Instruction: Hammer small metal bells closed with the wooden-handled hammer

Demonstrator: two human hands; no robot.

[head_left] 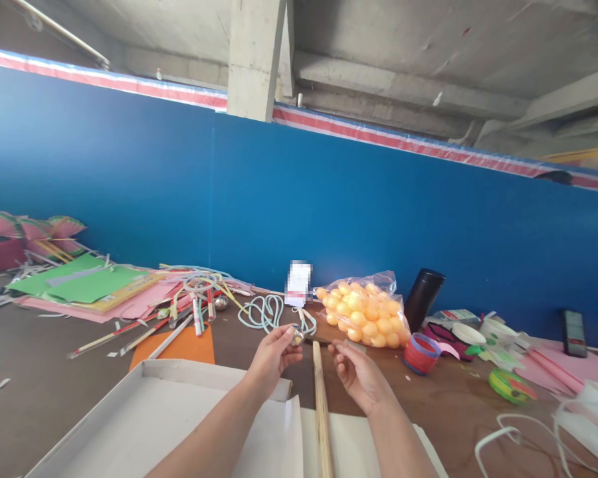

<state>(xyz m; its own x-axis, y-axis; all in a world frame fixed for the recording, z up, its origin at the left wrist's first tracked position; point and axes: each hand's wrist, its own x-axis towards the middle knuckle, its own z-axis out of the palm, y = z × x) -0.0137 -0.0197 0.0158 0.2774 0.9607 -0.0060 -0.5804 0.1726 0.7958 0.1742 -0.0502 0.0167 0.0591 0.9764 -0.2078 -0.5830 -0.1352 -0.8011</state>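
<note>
In the middle of the head view, my left hand (275, 358) pinches a small shiny silver ball (298, 335) between thumb and fingertips. To its right, my right hand (359, 373) is closed, thumb against fingertips. Something thin and dark seems to run from the ball toward those fingertips, too small to name. Between the hands, a long pale wooden stick (321, 405) lies pointing away from me. Just behind the left hand lies a coiled light-blue cord (264, 313).
A white box lid (219, 425) lies under my left forearm. Behind my hands are a bag of orange balls (361, 312), a black bottle (423, 299) and a red tape roll (421, 354). Green paper (99, 285) and a skipping rope (197, 312) lie left. A blue partition (329, 199) stands behind.
</note>
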